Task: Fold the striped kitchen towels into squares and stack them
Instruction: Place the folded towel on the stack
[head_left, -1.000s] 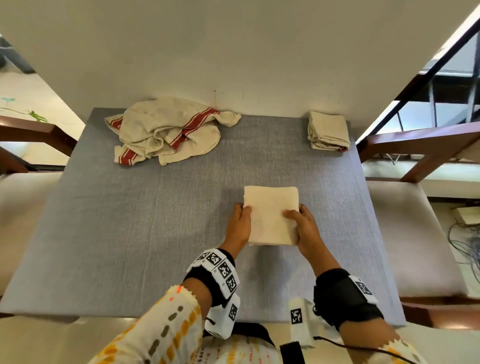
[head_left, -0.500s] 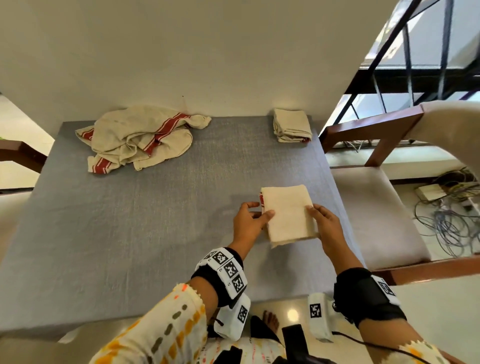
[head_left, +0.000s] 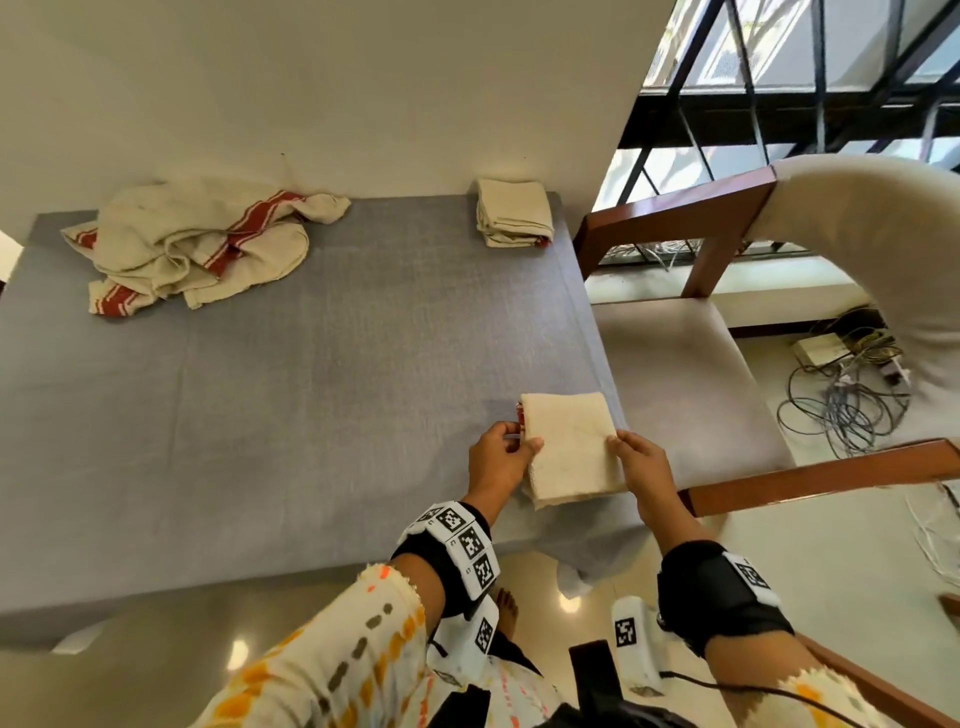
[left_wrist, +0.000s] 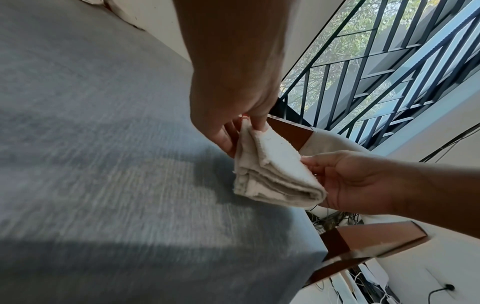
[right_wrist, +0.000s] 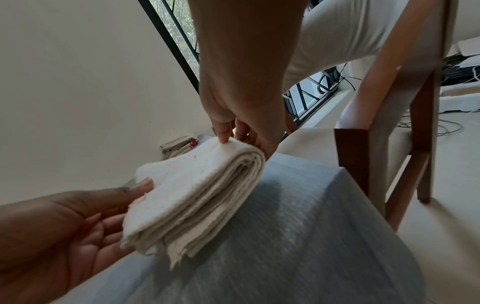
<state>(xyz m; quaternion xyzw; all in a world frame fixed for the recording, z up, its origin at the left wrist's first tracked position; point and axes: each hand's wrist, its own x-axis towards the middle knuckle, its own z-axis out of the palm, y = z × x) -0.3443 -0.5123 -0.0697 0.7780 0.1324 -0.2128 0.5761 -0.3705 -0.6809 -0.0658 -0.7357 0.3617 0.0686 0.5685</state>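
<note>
Folded cream towel hanging lifted above grey table's right edge, layers showing. Folded stack sitting at far right corner. Crumpled red-striped towels lying far left.

Surface: a table covered in grey cloth stood against the wall.
Far left of table: a crumpled heap of red-striped towels.
Far right corner: a folded stack.

No words, brands or numbers can be read anywhere; the wrist bands carry only black-and-white square marker patterns, which spell nothing legible
</note>
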